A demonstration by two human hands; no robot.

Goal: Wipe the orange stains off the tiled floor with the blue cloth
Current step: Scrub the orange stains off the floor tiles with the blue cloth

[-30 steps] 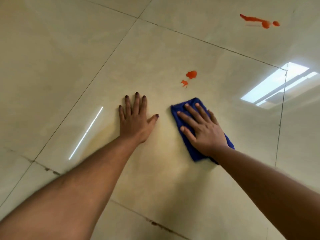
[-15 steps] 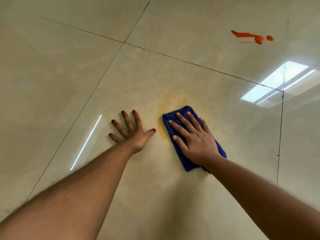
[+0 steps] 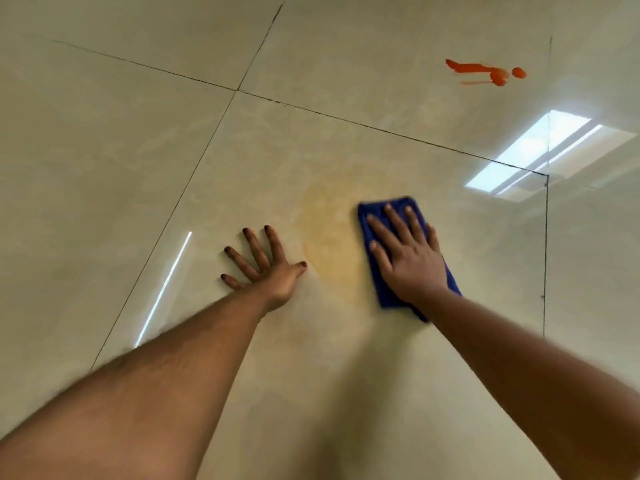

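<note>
My right hand point(image 3: 407, 258) lies flat on the folded blue cloth point(image 3: 398, 206), pressing it onto the cream tiled floor point(image 3: 138, 168). Just left of the cloth spreads a pale orange smear point(image 3: 329, 244), a faint rounded haze on the tile. Beyond it, my left hand point(image 3: 266, 268) rests flat on the floor, fingers spread, holding nothing. A bright orange stain point(image 3: 485, 72), a streak with two blobs, sits far up at the right on another tile.
Dark grout lines point(image 3: 346, 121) cross the floor. A bright window reflection point(image 3: 530, 154) glares at the right, and a thin light streak point(image 3: 166, 285) lies left of my left hand.
The two small orange spots near the cloth were wiped into a faint smear. The cloth under my right hand has since slid to the right, uncovering more of the smear. My left hand's fingers have spread.
</note>
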